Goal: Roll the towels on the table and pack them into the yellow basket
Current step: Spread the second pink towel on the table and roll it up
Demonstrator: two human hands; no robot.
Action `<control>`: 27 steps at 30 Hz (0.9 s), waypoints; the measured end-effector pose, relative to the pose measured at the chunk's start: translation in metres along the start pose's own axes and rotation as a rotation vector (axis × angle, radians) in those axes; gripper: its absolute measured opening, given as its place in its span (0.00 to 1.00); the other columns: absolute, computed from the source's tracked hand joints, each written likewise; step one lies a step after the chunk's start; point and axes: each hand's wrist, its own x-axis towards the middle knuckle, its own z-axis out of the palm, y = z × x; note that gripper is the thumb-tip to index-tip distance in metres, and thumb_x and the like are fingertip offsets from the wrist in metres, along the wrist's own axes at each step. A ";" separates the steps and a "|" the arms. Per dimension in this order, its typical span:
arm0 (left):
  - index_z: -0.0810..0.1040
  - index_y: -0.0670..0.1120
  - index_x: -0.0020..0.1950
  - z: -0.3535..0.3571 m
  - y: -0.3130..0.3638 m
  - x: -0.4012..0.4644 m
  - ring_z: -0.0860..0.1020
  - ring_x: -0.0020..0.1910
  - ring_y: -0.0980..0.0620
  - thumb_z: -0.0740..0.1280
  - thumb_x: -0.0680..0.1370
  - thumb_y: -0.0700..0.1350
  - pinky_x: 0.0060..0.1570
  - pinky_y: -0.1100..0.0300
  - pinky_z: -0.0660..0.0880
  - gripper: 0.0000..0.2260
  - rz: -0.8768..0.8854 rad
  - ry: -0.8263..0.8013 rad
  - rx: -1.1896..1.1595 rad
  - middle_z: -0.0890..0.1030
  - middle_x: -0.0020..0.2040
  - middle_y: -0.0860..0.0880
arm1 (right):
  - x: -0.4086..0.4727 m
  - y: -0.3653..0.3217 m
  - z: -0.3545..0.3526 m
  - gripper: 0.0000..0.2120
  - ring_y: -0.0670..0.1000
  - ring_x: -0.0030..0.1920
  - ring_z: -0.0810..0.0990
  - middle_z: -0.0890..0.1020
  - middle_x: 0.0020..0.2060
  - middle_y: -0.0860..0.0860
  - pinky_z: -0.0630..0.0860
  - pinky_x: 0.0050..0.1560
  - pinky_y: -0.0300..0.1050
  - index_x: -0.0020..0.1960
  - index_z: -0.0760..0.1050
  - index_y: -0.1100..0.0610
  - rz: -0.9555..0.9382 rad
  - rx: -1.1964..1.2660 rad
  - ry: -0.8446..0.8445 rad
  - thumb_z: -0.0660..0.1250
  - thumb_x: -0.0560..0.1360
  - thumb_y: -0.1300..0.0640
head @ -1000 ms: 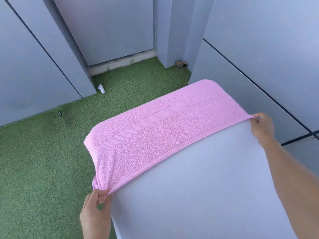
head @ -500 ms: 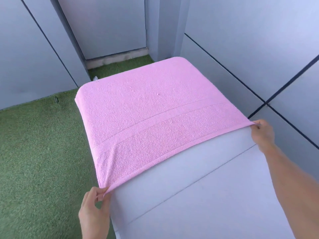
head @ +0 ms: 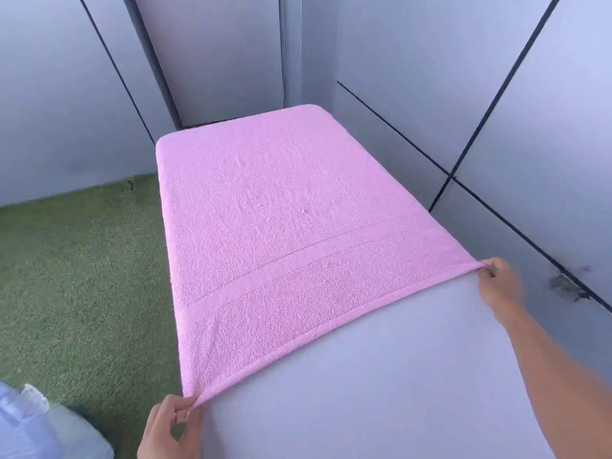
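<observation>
A pink towel (head: pixel 291 246) lies flat on a pale grey table (head: pixel 381 392). It covers the far part of the table, from the middle up toward 12 o'clock. Its near edge runs from 7 o'clock to 3 o'clock.

The left hand (head: pixel 169 429) is at 7 o'clock. Its thumb and fingers pinch the near left corner of the towel. The right hand (head: pixel 500 286) is at 3 o'clock and pinches the near right corner.

Green grass carpet (head: pixel 76 286) covers the floor at 9 o'clock. Grey walls (head: pixel 430 61) stand behind and beside the table.
</observation>
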 end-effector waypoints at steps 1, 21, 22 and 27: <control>0.74 0.60 0.41 0.001 0.000 -0.020 0.72 0.38 0.74 0.65 0.64 0.57 0.37 0.77 0.66 0.07 0.007 -0.019 0.001 0.78 0.46 0.50 | -0.008 0.012 -0.011 0.05 0.59 0.43 0.78 0.80 0.43 0.54 0.74 0.44 0.53 0.47 0.73 0.54 -0.001 0.000 0.008 0.58 0.77 0.59; 0.74 0.54 0.39 0.032 0.008 -0.338 0.77 0.40 0.57 0.72 0.72 0.35 0.39 0.71 0.69 0.14 -0.064 0.225 0.170 0.75 0.42 0.51 | -0.155 0.181 -0.198 0.10 0.59 0.53 0.77 0.79 0.58 0.59 0.68 0.47 0.47 0.59 0.73 0.59 -0.027 -0.050 -0.261 0.62 0.78 0.61; 0.73 0.55 0.40 0.031 0.010 -0.342 0.76 0.41 0.54 0.72 0.73 0.37 0.40 0.64 0.71 0.13 -0.056 0.208 0.225 0.74 0.44 0.51 | -0.156 0.178 -0.202 0.12 0.60 0.55 0.77 0.78 0.59 0.59 0.69 0.49 0.49 0.61 0.71 0.59 -0.058 -0.101 -0.313 0.63 0.78 0.60; 0.77 0.51 0.51 0.042 0.042 -0.345 0.73 0.49 0.42 0.76 0.68 0.43 0.42 0.48 0.73 0.15 0.067 0.193 0.704 0.75 0.51 0.48 | -0.188 0.164 -0.205 0.24 0.61 0.68 0.67 0.70 0.68 0.57 0.68 0.65 0.56 0.71 0.66 0.54 -0.458 -0.503 -0.372 0.64 0.76 0.62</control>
